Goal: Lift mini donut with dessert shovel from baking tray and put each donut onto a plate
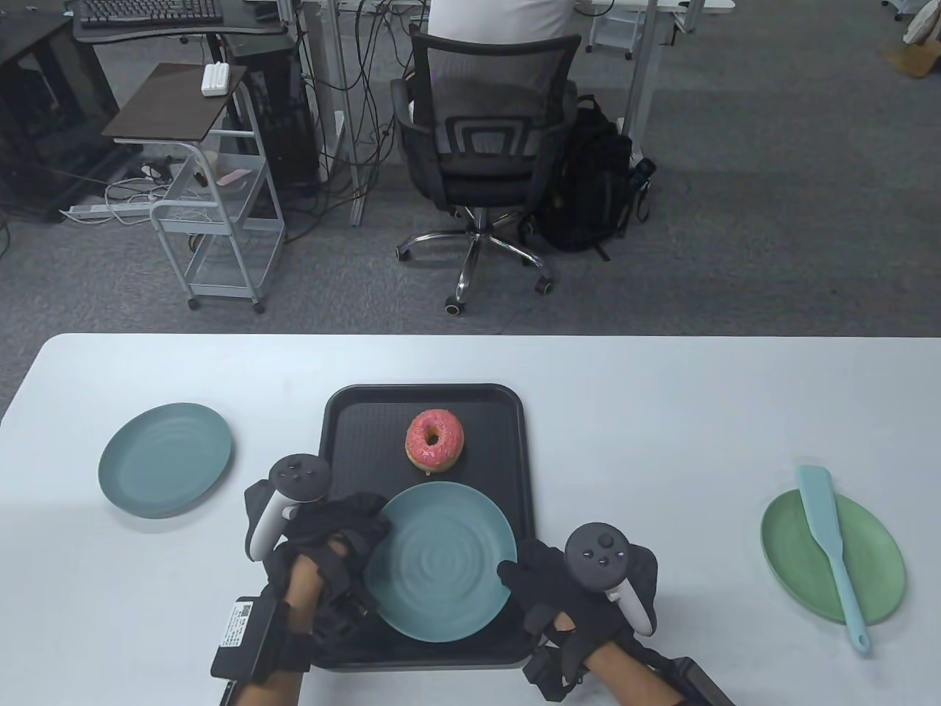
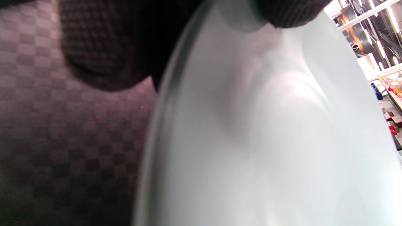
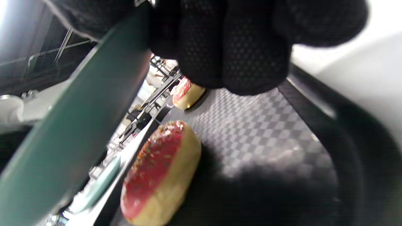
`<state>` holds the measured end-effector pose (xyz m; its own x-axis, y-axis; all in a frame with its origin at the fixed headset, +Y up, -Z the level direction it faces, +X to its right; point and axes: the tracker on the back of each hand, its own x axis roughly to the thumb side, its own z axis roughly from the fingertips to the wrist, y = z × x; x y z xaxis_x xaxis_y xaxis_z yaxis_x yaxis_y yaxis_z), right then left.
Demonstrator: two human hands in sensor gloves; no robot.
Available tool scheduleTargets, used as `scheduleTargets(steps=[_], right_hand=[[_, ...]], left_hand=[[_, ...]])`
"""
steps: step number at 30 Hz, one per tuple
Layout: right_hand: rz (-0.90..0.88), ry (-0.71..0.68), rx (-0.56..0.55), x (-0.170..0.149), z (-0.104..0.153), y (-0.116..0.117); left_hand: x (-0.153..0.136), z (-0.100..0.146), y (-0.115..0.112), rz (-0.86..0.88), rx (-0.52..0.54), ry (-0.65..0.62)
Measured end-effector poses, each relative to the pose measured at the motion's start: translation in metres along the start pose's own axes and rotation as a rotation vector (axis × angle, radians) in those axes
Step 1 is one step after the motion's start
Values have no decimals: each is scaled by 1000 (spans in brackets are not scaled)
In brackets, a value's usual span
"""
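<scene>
Gripping opposite plate (image 1: 441, 566) rims, both hands (left (image 1: 323, 544), right (image 1: 566, 588)) overhang the tray (image 1: 345, 419).

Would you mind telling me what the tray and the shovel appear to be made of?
Tray: probably black plastic, matte, judging by the woven checker texture moulded into its floor and its rounded rim. Shovel: likely silicone or soft plastic, one smooth pale-blue piece without seams, lying on the green plate. Neither is certain from looks alone.

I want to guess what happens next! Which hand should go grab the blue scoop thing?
Probably the right hand. The dessert shovel lies on the green plate at the table's right side, nearer that hand. The left hand is farther away. Both now hold the teal plate.
</scene>
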<state>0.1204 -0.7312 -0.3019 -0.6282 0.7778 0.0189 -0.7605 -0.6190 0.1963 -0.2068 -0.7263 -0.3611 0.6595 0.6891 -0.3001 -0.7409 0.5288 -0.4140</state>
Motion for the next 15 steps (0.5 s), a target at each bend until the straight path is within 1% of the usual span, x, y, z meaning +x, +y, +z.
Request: scheduleTargets(steps=[3,6,11,15], right_hand=[[-63,36,29,-4,-1,-3],[-75,35,-5,-5,-2,-9],[-107,40,-68,-8,-3,-28],[-134,48,-189,-17,-4,-54]], left_hand=[[0,-5,-6,-17,-53,-5],[-1,-7,-9,4,-70,-15],[-4,-5,-4,39,-20,-41],[-9,-1,7,20,37,-25]])
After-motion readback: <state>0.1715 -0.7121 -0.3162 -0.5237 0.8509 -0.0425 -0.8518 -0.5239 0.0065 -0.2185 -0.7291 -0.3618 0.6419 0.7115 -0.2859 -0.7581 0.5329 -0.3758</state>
